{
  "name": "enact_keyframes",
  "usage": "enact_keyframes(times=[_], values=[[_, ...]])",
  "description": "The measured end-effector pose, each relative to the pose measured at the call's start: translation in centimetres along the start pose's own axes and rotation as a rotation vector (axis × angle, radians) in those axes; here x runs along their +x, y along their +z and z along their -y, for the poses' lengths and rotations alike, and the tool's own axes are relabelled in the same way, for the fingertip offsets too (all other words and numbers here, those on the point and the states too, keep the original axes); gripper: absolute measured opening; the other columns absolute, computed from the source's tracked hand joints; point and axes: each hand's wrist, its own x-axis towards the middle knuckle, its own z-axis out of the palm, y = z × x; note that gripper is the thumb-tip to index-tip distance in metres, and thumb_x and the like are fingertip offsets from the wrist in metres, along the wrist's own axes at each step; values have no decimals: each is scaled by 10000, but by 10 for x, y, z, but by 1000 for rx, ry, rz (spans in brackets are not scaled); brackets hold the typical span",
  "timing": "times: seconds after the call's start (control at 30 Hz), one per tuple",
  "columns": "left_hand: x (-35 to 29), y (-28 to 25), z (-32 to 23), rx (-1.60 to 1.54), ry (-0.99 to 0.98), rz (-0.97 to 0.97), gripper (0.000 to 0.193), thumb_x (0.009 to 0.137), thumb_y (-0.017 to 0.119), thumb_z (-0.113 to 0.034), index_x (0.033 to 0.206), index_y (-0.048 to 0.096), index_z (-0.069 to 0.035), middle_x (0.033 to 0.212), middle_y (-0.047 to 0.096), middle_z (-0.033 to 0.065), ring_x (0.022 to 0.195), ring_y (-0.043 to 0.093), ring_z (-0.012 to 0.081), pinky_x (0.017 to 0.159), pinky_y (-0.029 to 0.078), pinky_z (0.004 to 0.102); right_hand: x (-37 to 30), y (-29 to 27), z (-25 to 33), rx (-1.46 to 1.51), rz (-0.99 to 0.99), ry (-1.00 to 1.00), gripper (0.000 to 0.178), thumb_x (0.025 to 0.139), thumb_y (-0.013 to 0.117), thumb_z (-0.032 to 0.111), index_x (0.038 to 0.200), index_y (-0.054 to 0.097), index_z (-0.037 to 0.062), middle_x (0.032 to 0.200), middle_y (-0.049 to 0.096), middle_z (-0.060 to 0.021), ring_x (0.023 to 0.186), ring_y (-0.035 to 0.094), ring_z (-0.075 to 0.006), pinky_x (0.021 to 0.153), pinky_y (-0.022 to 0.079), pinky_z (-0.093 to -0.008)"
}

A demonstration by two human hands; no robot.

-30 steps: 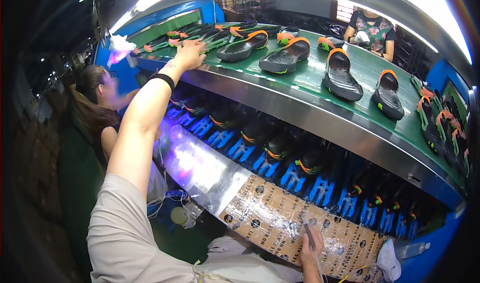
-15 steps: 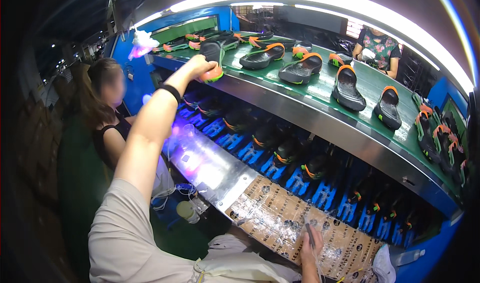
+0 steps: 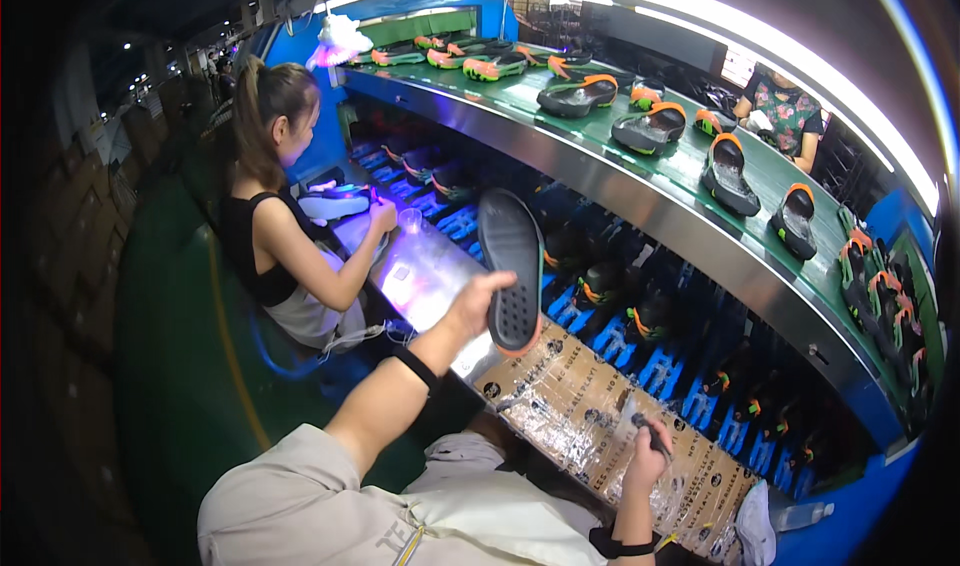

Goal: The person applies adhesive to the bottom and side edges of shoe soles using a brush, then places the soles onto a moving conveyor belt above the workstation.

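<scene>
My left hand (image 3: 474, 304) grips a black sandal (image 3: 511, 266) with an orange rim by its lower end. It holds the sandal upright with the dotted sole facing me, above the work surface. My right hand (image 3: 648, 458) rests lower right on a cardboard sheet (image 3: 590, 421) covered with clear film and pinches a small dark pen-like tool (image 3: 655, 436). Both wrists wear dark bands.
A green conveyor belt (image 3: 690, 166) carries several black-and-orange sandals along the top. Below it a lower track holds more sandals on blue holders (image 3: 620, 341). A seated person (image 3: 290, 231) works at a purple-lit surface (image 3: 420, 266) on my left; another person (image 3: 785, 116) stands beyond the belt.
My left arm has come down from the upper belt with a sandal, now held upright near the cardboard. The view has swung left, showing more of the seated person.
</scene>
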Motion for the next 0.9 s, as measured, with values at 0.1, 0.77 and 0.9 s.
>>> enact_keyframes(times=[0.1,0.77,0.9], values=[[-46,14,55,-158,-13,256,515,966,675,-171,1442,627,21,1356,720,191,1305,691,376,1009,630,478,-2,5,32,208,81,80,236,985,734,93,1201,734,-2,1022,708,-35,845,607,-93,775,494,-257],[-116,66,130,-401,-373,209,1020,1061,167,-830,1675,378,-43,1670,488,164,1543,469,323,1292,363,483,2,123,134,185,309,47,239,971,743,90,1191,780,6,990,757,-13,867,642,-71,797,519,-242],[-121,73,132,-404,-414,188,926,1108,168,-757,1676,381,-58,1665,493,136,1527,484,279,1289,365,460,2,127,138,103,293,-43,231,979,727,91,1187,774,2,1036,752,-16,891,641,-74,822,523,-248]])
